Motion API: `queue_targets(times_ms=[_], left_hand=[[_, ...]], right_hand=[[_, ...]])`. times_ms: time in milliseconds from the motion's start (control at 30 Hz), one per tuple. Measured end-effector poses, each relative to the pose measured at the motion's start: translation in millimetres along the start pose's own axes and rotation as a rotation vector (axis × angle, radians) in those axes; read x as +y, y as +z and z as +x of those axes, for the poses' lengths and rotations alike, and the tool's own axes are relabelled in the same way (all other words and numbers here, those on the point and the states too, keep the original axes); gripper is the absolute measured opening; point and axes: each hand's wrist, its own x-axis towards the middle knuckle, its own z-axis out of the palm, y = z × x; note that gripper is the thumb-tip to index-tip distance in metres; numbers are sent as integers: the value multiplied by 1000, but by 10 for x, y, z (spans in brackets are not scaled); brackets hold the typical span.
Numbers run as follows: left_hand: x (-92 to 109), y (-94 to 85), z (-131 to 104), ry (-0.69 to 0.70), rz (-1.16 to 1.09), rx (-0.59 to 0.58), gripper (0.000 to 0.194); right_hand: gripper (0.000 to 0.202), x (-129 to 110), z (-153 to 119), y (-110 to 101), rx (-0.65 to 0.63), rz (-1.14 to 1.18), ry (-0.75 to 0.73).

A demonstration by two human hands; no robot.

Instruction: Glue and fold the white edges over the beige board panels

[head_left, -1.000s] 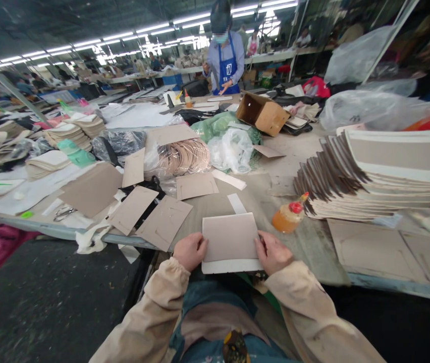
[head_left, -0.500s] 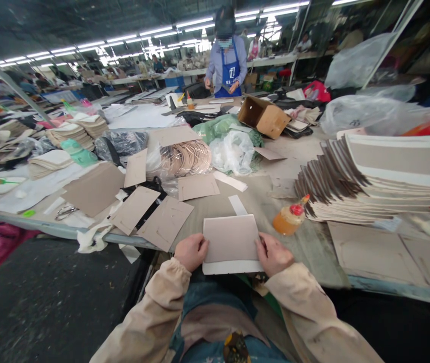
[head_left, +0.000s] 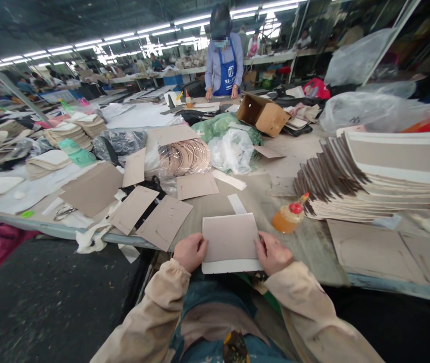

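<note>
Between my hands, at the table's near edge, is a flat beige panel (head_left: 230, 238) with a white strip along its lower side. My left hand (head_left: 191, 252) pinches its left edge, thumb on top. At the opposite edge my right hand (head_left: 274, 253) grips it the same way. Just beyond the panel lies a small white strip (head_left: 236, 204). To the right stands a glue bottle (head_left: 288, 217) with amber liquid and a red top. Several beige panels with curved marks, one of them a loose panel (head_left: 165, 222), lie to the left.
A tall fanned stack of panels (head_left: 400, 146) fills the right side. Further back are a clear plastic bag (head_left: 233, 151), a bundle of curved tan pieces (head_left: 186, 156) and an open cardboard box (head_left: 262, 115). Scissors (head_left: 64, 213) lie left. A co-worker (head_left: 224, 60) stands across the table.
My hands and the panel stay nearly still. The co-worker's hands have lowered to the table. At the far left, another person's hand has left the view.
</note>
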Motion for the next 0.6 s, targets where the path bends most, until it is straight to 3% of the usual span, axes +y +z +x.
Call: queue_targets(times_ms=[600], left_hand=[[-20,62,-66,17,-46,81,25]], right_hand=[[30,-20,7,-24,21,-17,-25]])
